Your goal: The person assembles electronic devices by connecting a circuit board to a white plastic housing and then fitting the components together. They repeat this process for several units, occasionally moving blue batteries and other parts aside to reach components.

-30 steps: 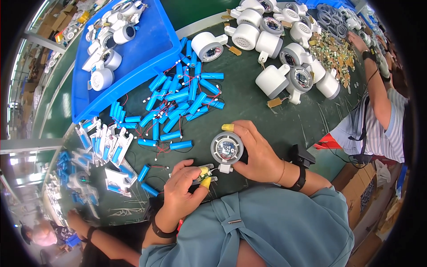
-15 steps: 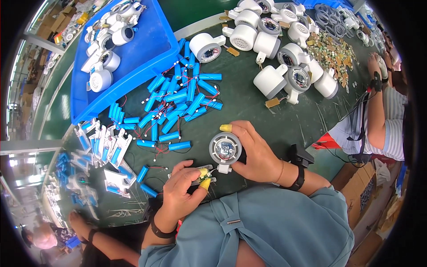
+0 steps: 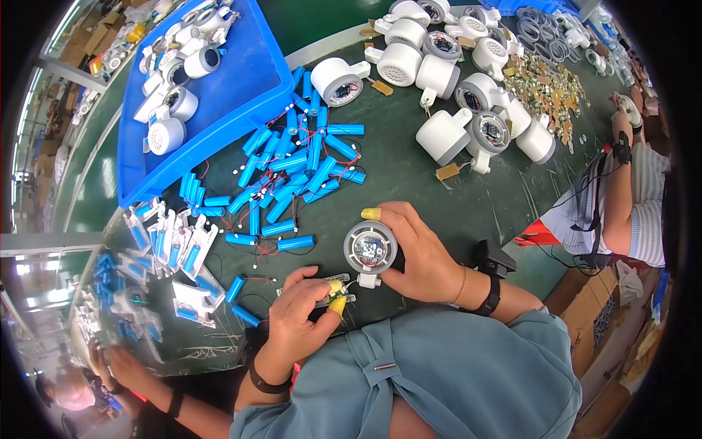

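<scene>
My right hand (image 3: 423, 257) grips a round white housing with a grey ring (image 3: 371, 247), its open face up and a small circuit board showing inside. A yellow finger cot covers one fingertip of that hand. Just left of the housing's short neck, my left hand (image 3: 301, 309) pinches a small green circuit board (image 3: 338, 290) between thumb and finger, both in yellow cots. Thin wires run from the board toward the neck. Under the left fingers lies a pale clear piece (image 3: 351, 298), mostly hidden.
Loose blue battery cells (image 3: 290, 161) with wires spread beyond my hands. White holders with cells (image 3: 191, 252) lie left, below a blue tray (image 3: 252, 110) of housings. More housings (image 3: 443, 135) and small boards (image 3: 548, 91) fill the far right. Co-workers' arms (image 3: 620, 190) reach in at both sides.
My hands stay almost in place, with the housing turned or tilted very slightly. The co-worker's hand at the lower left has moved up and left; the co-worker's hands at right have shifted.
</scene>
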Demonstrator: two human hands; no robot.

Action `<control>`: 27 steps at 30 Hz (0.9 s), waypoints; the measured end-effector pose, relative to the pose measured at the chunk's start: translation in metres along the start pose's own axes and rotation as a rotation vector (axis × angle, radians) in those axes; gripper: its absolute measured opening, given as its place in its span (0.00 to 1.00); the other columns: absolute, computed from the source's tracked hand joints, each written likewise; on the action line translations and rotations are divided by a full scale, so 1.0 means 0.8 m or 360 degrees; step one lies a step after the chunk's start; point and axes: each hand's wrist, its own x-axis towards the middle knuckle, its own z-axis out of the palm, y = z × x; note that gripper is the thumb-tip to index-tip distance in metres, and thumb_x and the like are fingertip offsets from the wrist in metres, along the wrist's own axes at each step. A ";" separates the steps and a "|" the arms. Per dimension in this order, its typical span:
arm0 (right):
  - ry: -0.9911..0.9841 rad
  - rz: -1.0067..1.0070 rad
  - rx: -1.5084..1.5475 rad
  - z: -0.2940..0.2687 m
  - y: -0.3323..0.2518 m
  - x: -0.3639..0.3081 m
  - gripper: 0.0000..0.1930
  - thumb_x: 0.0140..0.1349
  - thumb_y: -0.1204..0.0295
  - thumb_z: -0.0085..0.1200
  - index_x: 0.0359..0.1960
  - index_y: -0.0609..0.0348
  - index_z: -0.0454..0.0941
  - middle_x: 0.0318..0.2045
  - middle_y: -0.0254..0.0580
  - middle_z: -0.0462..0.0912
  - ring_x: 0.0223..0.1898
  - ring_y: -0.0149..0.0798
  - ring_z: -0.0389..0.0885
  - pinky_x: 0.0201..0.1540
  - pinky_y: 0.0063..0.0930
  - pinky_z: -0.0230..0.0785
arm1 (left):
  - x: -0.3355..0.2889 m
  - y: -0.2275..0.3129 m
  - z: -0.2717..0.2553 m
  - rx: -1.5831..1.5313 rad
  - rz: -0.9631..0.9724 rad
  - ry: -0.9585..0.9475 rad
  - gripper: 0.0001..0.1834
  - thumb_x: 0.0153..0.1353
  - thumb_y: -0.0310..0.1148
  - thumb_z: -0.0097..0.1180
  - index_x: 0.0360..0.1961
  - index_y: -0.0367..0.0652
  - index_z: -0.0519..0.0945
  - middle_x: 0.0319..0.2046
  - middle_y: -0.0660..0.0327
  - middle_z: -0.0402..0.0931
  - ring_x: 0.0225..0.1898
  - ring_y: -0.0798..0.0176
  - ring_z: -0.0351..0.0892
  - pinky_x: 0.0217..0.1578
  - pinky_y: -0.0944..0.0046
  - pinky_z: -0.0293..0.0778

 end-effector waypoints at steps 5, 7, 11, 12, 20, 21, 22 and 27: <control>-0.0002 -0.0010 -0.0013 0.000 0.001 -0.001 0.38 0.44 0.82 0.64 0.62 0.61 0.63 0.53 0.54 0.67 0.53 0.56 0.72 0.54 0.38 0.70 | 0.000 0.001 0.001 -0.0009 -0.0010 0.0022 0.21 0.43 0.19 0.66 0.41 0.37 0.76 0.34 0.54 0.84 0.35 0.53 0.84 0.53 0.43 0.75; -0.0002 -0.0001 0.0000 0.000 0.000 -0.001 0.38 0.44 0.82 0.64 0.62 0.61 0.63 0.53 0.54 0.67 0.53 0.56 0.72 0.54 0.38 0.70 | 0.000 0.003 0.001 -0.0008 -0.0014 0.0022 0.21 0.43 0.19 0.66 0.41 0.37 0.76 0.34 0.54 0.84 0.35 0.54 0.84 0.53 0.43 0.75; 0.0003 -0.0009 -0.0012 0.000 0.000 -0.002 0.38 0.44 0.83 0.64 0.62 0.61 0.63 0.54 0.54 0.67 0.53 0.56 0.72 0.54 0.38 0.70 | -0.001 0.001 0.001 -0.0016 -0.0029 0.0015 0.20 0.43 0.19 0.66 0.40 0.37 0.77 0.34 0.54 0.84 0.34 0.55 0.84 0.53 0.43 0.75; 0.0003 -0.0005 -0.0009 0.000 0.000 -0.002 0.38 0.44 0.83 0.64 0.62 0.61 0.63 0.54 0.54 0.67 0.53 0.56 0.72 0.54 0.38 0.70 | 0.000 0.001 0.002 -0.0016 -0.0028 0.0015 0.20 0.43 0.19 0.66 0.40 0.37 0.77 0.34 0.54 0.84 0.34 0.55 0.84 0.53 0.43 0.75; -0.0011 0.0002 -0.0018 -0.001 -0.003 0.002 0.38 0.45 0.82 0.64 0.62 0.61 0.64 0.54 0.54 0.67 0.54 0.57 0.72 0.55 0.39 0.70 | 0.002 0.003 -0.002 -0.0008 -0.0041 -0.0002 0.21 0.44 0.18 0.66 0.42 0.38 0.77 0.35 0.54 0.83 0.36 0.53 0.84 0.52 0.47 0.75; -0.0029 0.0014 -0.0010 -0.002 -0.004 0.001 0.38 0.45 0.81 0.64 0.62 0.61 0.64 0.54 0.54 0.68 0.54 0.57 0.72 0.55 0.39 0.70 | 0.000 0.008 -0.003 0.0008 -0.0044 0.0007 0.21 0.44 0.18 0.66 0.42 0.38 0.77 0.35 0.54 0.83 0.36 0.53 0.84 0.52 0.47 0.75; -0.0051 0.0003 0.0004 -0.002 -0.005 0.005 0.38 0.45 0.80 0.64 0.62 0.61 0.64 0.53 0.54 0.68 0.54 0.57 0.72 0.55 0.39 0.70 | -0.004 0.015 -0.005 -0.0027 -0.0197 -0.0018 0.22 0.44 0.18 0.67 0.43 0.38 0.77 0.37 0.54 0.83 0.37 0.53 0.84 0.51 0.51 0.76; -0.0306 -0.0062 0.0130 -0.010 -0.018 0.006 0.37 0.46 0.76 0.66 0.61 0.60 0.65 0.53 0.54 0.69 0.53 0.57 0.73 0.54 0.40 0.70 | -0.010 0.061 -0.058 -0.0971 -0.0960 -0.0094 0.23 0.53 0.18 0.65 0.52 0.38 0.77 0.46 0.57 0.80 0.46 0.65 0.81 0.46 0.65 0.75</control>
